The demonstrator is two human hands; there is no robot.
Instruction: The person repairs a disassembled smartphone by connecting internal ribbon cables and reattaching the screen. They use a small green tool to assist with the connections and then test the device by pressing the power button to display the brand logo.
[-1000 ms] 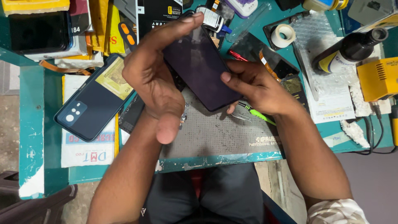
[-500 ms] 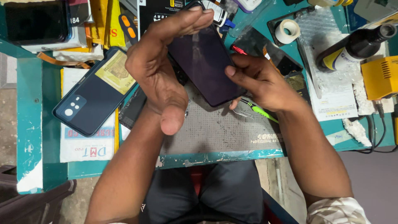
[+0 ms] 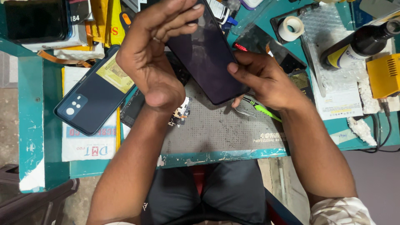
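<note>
Holding the dark phone screen panel (image 3: pixel 208 54) up off the grey perforated work mat (image 3: pixel 221 125), tilted, glass side towards me. My left hand (image 3: pixel 152 62) clamps its far left edge, fingers curled over the top corner; my right hand (image 3: pixel 262 79) pinches the near right edge, thumb on the glass. The two hands are apart, one at each side of the panel.

Around the mat: green-handled tweezers (image 3: pixel 258 110) lie on its right part, just under my right hand. A small loose component (image 3: pixel 180 114) sits at its left edge. A blue phone back cover (image 3: pixel 93 98) lies left of the mat on white paper. A tape roll (image 3: pixel 291 28), a dark bottle (image 3: pixel 362 41) and a yellow device (image 3: pixel 385 75) stand beyond the mat's right side.

Step, as I judge it: inspecting or aligning the panel in the air. Next move calls for an even grip on the edges only, no flexing.
</note>
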